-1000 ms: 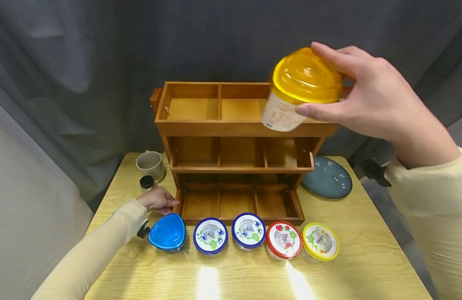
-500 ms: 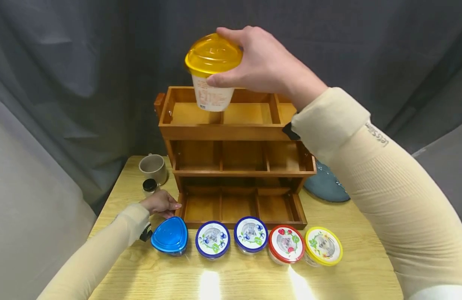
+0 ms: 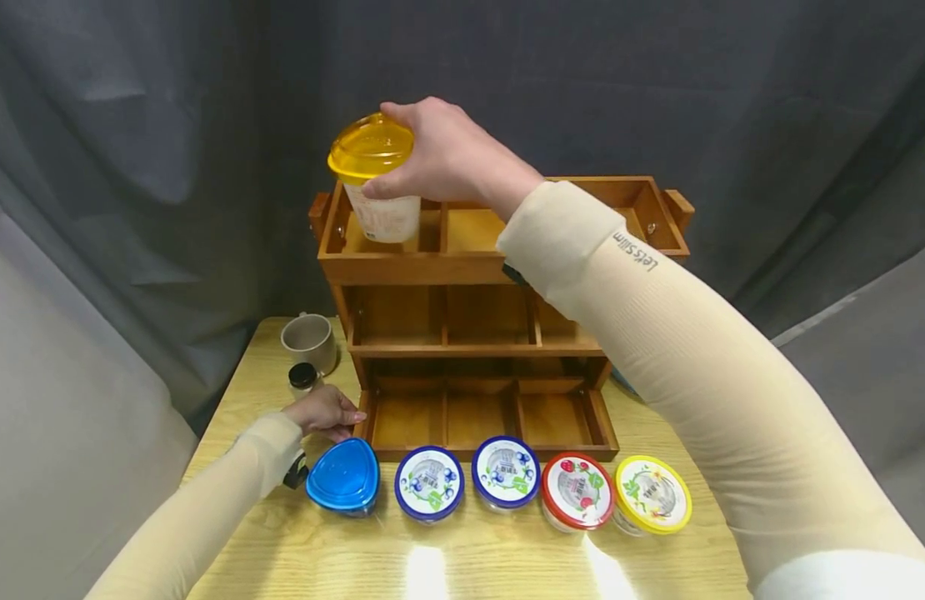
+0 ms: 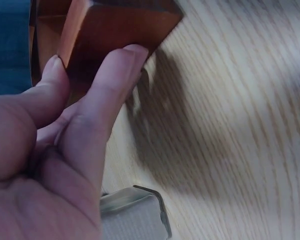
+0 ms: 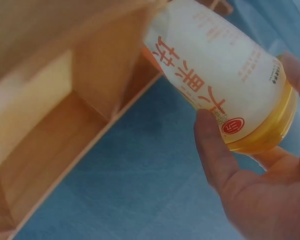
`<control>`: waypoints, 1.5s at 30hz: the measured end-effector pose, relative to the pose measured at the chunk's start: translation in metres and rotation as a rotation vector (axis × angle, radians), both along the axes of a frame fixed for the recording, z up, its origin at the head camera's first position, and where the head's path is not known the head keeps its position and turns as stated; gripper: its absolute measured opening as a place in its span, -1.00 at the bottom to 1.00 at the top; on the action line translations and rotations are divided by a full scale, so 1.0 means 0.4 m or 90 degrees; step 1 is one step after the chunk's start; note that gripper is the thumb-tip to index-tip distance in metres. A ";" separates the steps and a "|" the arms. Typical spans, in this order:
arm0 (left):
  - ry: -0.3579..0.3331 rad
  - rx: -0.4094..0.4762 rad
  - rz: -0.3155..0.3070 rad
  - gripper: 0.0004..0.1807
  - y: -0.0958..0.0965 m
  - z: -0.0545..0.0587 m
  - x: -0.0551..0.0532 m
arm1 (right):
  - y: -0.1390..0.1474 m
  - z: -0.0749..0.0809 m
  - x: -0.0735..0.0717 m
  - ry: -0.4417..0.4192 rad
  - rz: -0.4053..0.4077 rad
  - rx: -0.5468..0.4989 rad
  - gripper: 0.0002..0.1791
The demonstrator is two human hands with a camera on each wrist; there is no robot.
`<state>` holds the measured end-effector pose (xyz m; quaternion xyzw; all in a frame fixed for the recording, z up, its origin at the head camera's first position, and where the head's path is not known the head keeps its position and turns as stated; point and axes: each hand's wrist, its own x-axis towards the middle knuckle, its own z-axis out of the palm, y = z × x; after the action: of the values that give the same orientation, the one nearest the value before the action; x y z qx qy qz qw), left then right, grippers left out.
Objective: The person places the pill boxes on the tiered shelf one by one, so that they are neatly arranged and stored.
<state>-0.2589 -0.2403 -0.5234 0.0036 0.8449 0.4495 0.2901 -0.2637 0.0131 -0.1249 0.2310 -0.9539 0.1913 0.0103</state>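
A white plastic cup point(image 3: 387, 218) with orange print and a domed yellow lid point(image 3: 371, 150) is in my right hand point(image 3: 455, 158). Thumb and fingers grip it around the lid and upper side. It is upright, at the top left compartment of a three-tier wooden box point(image 3: 462, 268); its base overlaps that compartment in the head view. The right wrist view shows the cup point(image 5: 225, 65) beside the tier's wall. My left hand point(image 3: 323, 410) pinches the left side wall point(image 4: 125, 30) of the bottom tier, thumb on its edge and fingers along the outside.
Along the front stand a blue-lidded container point(image 3: 345, 475), two blueberry-lidded tubs point(image 3: 430, 483), a red-rimmed tub point(image 3: 578, 492) and a yellow-rimmed one point(image 3: 653, 496). A mug point(image 3: 310, 342) and a black-capped jar point(image 3: 303, 377) stand left. A dark plate point(image 3: 626, 383) is mostly hidden behind the right arm.
My right hand has carried the yellow-lidded cup from the right to the left, then lowered it toward the top left compartment. The left hand has kept its place on the bottom tier.
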 end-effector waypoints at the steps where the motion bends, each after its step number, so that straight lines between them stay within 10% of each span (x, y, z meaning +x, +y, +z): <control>1: 0.003 0.002 -0.005 -0.75 -0.001 -0.001 0.001 | -0.001 -0.005 -0.004 -0.005 0.000 0.001 0.09; 31: 0.004 -0.007 -0.006 -0.75 -0.013 -0.005 -0.007 | -0.009 -0.058 -0.017 -0.028 0.005 0.023 0.16; 45: 0.009 -0.012 -0.007 -0.73 -0.017 -0.007 -0.016 | 0.084 0.005 0.050 0.047 -0.020 0.020 0.04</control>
<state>-0.2652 -0.2473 -0.5263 0.0087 0.8510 0.4399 0.2866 -0.2438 0.0466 -0.1228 0.2226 -0.9593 0.1677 0.0449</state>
